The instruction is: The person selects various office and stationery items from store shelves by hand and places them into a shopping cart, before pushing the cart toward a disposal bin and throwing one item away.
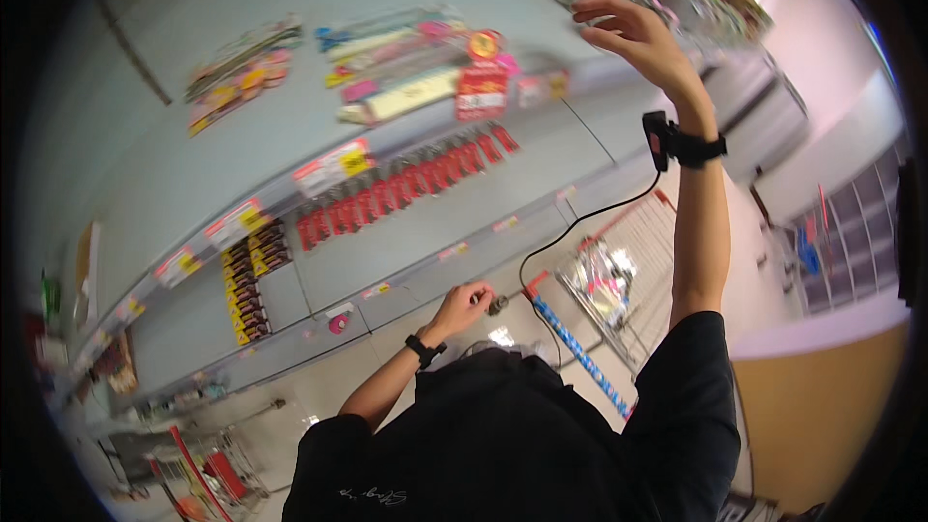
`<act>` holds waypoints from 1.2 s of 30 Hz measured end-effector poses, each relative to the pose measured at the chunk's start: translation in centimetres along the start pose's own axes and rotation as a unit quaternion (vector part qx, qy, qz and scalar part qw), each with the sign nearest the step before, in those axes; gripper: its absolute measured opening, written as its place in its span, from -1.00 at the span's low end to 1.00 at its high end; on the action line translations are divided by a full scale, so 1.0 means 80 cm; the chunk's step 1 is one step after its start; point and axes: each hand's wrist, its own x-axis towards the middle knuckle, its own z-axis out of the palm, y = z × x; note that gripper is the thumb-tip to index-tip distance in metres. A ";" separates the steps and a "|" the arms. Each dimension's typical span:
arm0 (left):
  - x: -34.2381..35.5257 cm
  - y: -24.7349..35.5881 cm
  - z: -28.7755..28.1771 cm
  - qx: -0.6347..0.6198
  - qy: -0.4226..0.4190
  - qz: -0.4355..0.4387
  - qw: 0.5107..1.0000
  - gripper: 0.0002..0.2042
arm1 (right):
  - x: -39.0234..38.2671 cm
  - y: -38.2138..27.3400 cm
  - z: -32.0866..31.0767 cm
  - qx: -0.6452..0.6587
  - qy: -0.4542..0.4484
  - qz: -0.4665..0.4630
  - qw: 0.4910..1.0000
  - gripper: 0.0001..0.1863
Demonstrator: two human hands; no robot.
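blue cart handle (580, 353) just beside left hand (466, 306)

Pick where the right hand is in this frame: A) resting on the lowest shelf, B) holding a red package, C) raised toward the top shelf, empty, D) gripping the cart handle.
C: the right hand is lifted high near the top shelf with fingers spread and nothing in it, while the left hand is down by the cart handle.

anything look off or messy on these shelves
The top shelf looks untidy: flat packets lie askew and overlapping near the raised right hand. Lower shelves have wide bare gaps. The left hand rests by the cart handle.
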 end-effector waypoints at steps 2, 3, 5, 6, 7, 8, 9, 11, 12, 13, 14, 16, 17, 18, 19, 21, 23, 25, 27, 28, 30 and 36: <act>0.045 -0.003 0.030 0.040 -0.006 0.056 0.998 -0.86 | -0.088 0.018 -0.031 0.052 0.057 0.062 0.995 -0.61; 0.060 -0.014 0.050 0.065 -0.006 0.083 0.994 -0.87 | -0.138 0.038 -0.032 0.077 0.093 0.091 0.989 -0.62; 0.111 -0.019 0.072 0.139 -0.031 0.175 0.974 -0.93 | -0.222 0.078 -0.042 0.058 0.143 0.187 0.970 -0.63; 0.146 -0.012 0.080 0.183 -0.046 0.218 0.958 -0.93 | -0.262 0.108 -0.049 0.074 0.188 0.224 0.953 -0.64; 0.170 -0.013 0.093 0.217 -0.055 0.235 0.946 -0.93 | -0.306 0.142 -0.051 0.081 0.222 0.256 0.937 -0.66; 0.181 -0.015 0.119 0.244 -0.061 0.254 0.934 -0.91 | -0.363 0.172 -0.051 0.100 0.261 0.310 0.909 -0.68; 0.191 -0.018 0.142 0.242 -0.090 0.260 0.931 -0.91 | -0.420 0.206 -0.048 0.125 0.301 0.346 0.880 -0.69; 0.223 -0.021 0.175 0.345 -0.122 0.366 0.856 -0.87 | -0.511 0.260 -0.028 0.118 0.379 0.430 0.811 -0.75; 0.234 -0.025 0.189 0.374 -0.153 0.352 0.844 -0.85 | -0.540 0.277 -0.015 0.118 0.380 0.473 0.786 -0.75; 0.240 -0.032 0.201 0.373 -0.166 0.357 0.840 -0.85 | -0.563 0.292 -0.002 0.121 0.377 0.514 0.761 -0.75; 0.245 -0.041 0.212 0.399 -0.221 0.302 0.837 -0.78 | -0.583 0.310 0.008 0.150 0.387 0.527 0.741 -0.75; 0.245 -0.050 0.225 0.419 -0.273 0.255 0.828 -0.55 | -0.615 0.336 0.025 0.184 0.353 0.580 0.710 -0.76; 0.247 -0.055 0.223 0.424 -0.279 0.245 0.826 -0.55 | -0.625 0.366 0.036 0.199 0.336 0.578 0.717 -0.76; 0.248 -0.060 0.220 0.432 -0.289 0.242 0.819 -0.54 | -0.634 0.398 0.044 0.217 0.330 0.587 0.707 -0.76; 0.247 -0.061 0.213 0.443 -0.294 0.236 0.813 -0.53 | -0.631 0.428 0.053 0.236 0.320 0.593 0.700 -0.75; 0.250 -0.062 0.217 0.442 -0.299 0.265 0.803 -0.58 | -0.654 0.499 0.085 0.233 0.332 0.584 0.703 -0.79; 0.248 -0.062 0.218 0.447 -0.313 0.229 0.806 -0.66 | -0.658 0.566 0.128 0.269 0.292 0.594 0.700 -0.77; 0.265 -0.053 0.227 0.458 -0.340 0.229 0.789 -0.73 | -0.688 0.642 0.184 0.272 0.240 0.655 0.663 -0.69; 0.281 -0.051 0.235 0.455 -0.354 0.220 0.787 -0.78 | -0.719 0.710 0.251 0.184 0.133 0.687 0.690 -0.65; 0.278 -0.053 0.236 0.465 -0.345 0.202 0.790 -0.78 | -0.704 0.720 0.264 0.152 0.081 0.659 0.732 -0.64; 0.280 -0.048 0.241 0.445 -0.364 0.180 0.798 -0.81 | -0.690 0.751 0.292 0.150 0.005 0.636 0.757 -0.60; 0.286 -0.044 0.257 0.456 -0.361 0.155 0.798 -0.85 | -0.617 0.814 0.358 0.040 -0.085 0.594 0.799 -0.58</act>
